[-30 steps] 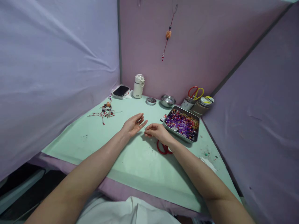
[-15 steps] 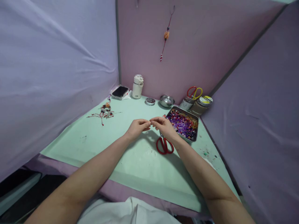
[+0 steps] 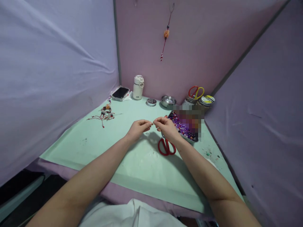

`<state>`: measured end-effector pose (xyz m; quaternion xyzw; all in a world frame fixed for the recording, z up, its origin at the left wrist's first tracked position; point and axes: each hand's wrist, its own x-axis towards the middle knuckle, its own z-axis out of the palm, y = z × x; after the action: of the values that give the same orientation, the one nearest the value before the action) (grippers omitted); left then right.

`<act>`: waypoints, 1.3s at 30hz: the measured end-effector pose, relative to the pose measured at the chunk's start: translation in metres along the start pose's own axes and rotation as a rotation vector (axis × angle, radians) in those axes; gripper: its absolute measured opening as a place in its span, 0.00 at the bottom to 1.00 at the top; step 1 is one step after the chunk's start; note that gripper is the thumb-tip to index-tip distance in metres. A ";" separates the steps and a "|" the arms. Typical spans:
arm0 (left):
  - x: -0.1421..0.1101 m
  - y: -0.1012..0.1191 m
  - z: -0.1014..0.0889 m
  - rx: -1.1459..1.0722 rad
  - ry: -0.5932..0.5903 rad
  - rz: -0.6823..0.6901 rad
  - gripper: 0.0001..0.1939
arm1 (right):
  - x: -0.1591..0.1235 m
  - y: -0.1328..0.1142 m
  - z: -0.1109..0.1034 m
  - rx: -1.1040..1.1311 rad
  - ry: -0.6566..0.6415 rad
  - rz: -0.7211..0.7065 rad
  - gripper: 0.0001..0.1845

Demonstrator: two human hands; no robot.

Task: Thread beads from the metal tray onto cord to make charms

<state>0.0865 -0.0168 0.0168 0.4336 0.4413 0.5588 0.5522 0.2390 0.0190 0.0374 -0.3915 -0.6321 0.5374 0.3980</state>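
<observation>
Over the middle of the table, my left hand (image 3: 139, 128) is closed in a pinch, its fingertips pointing right. My right hand (image 3: 166, 126) pinches too, its tips facing the left ones across a small gap. Whatever lies between the fingers is too small to make out. Scissors with red handles (image 3: 167, 147) lie on the table just below my right hand, their blades partly hidden by it. Right beside that hand stands a metal tray of beads (image 3: 193, 141), mostly purple, red and dark; part of it is blurred out.
Beaded red-corded strands (image 3: 107, 113) lie at the left. Along the back stand a phone (image 3: 120, 92) on a clear box, a white bottle (image 3: 138, 87), a small round dish (image 3: 151, 101), a metal bowl (image 3: 168, 101) and jars, one holding scissors (image 3: 196, 92). A beaded cord (image 3: 166, 34) hangs on the wall.
My fingertips, nearly touching before, have drawn slightly apart. The whole view has shifted a little; the things on the table stay where they were.
</observation>
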 end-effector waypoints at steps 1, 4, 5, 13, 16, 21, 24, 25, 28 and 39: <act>0.000 0.000 0.000 -0.007 0.004 0.000 0.14 | 0.000 -0.001 0.000 -0.009 0.001 -0.006 0.11; 0.000 -0.001 0.000 -0.008 0.017 0.009 0.14 | -0.002 -0.003 0.000 -0.053 0.006 -0.010 0.11; 0.000 -0.001 0.000 -0.002 0.017 0.016 0.14 | -0.002 -0.004 0.000 -0.069 0.008 -0.008 0.11; 0.000 0.000 -0.002 0.003 -0.005 -0.022 0.16 | 0.003 -0.018 -0.024 -0.153 0.017 -0.070 0.10; -0.001 0.002 -0.001 0.015 0.025 -0.051 0.17 | 0.009 -0.025 -0.054 -0.266 0.137 -0.167 0.10; 0.000 0.001 -0.001 0.030 0.026 -0.034 0.18 | 0.016 -0.024 -0.111 -0.815 0.221 -0.204 0.06; 0.001 0.000 -0.001 0.063 0.032 -0.046 0.18 | 0.020 -0.014 -0.129 -1.077 0.149 -0.095 0.04; 0.001 0.000 0.000 0.073 0.033 -0.051 0.18 | 0.022 -0.010 -0.131 -1.129 0.116 -0.057 0.04; 0.001 0.001 0.000 0.099 0.032 -0.058 0.17 | 0.028 0.001 -0.131 -1.205 -0.001 0.011 0.07; -0.001 0.002 -0.001 0.143 0.010 -0.043 0.17 | 0.034 0.021 -0.125 -1.316 -0.072 0.148 0.08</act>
<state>0.0853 -0.0177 0.0191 0.4596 0.4921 0.5161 0.5294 0.3429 0.0981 0.0325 -0.5772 -0.8127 0.0781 0.0165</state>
